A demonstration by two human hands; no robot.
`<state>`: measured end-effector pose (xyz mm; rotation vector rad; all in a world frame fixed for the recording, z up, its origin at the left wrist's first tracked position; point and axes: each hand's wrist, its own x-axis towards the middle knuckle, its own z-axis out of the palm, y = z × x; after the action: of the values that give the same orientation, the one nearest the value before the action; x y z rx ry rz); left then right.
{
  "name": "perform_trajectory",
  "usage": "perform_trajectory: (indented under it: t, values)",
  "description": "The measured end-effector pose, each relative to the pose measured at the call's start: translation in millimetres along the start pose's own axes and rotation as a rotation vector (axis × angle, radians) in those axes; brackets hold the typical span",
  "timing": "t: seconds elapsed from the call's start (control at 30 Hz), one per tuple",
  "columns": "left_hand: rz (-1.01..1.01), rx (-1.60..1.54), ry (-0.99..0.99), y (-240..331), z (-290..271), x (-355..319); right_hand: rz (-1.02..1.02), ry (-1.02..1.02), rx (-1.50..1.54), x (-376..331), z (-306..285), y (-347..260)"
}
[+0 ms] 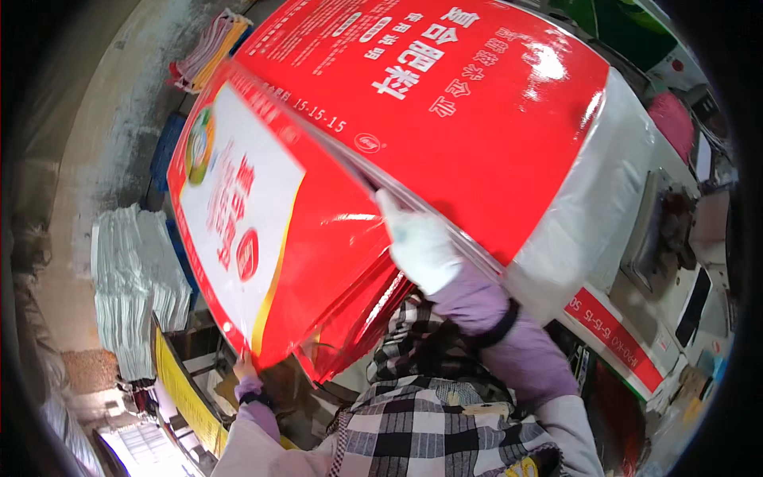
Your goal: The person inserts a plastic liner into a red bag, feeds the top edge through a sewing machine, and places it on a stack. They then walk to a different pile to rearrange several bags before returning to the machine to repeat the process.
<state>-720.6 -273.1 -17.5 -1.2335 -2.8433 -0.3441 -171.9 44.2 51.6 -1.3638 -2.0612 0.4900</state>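
Gripping a thick sheaf of glossy red sacks (334, 262), a person works both hands well apart: the right hand (417, 242) (in a white glove) is slipped between the slick printed sheets, fingers clamped on the upper layers, while the bare left hand (245, 370) pinches the sheaf's near lower corner. The flat, rectangular sacks tilt across the middle of the scene, lifting off a larger red-and-white stack (493, 103) at far right. A pale, ragged pile of woven sacks (131, 278) stands at left.
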Motion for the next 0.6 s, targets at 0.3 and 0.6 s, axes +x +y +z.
perform_trajectory:
  t: [0.3,0.6]
  values:
    - [-0.614,-0.159,-0.548,-117.2,126.3,-181.1,0.004,0.342,-0.577,-66.8,129.4,112.4]
    - [-0.529,-0.446,-0.233,35.5,132.4,-124.2,-0.131,-0.218,-0.032,-67.4,126.5,97.2]
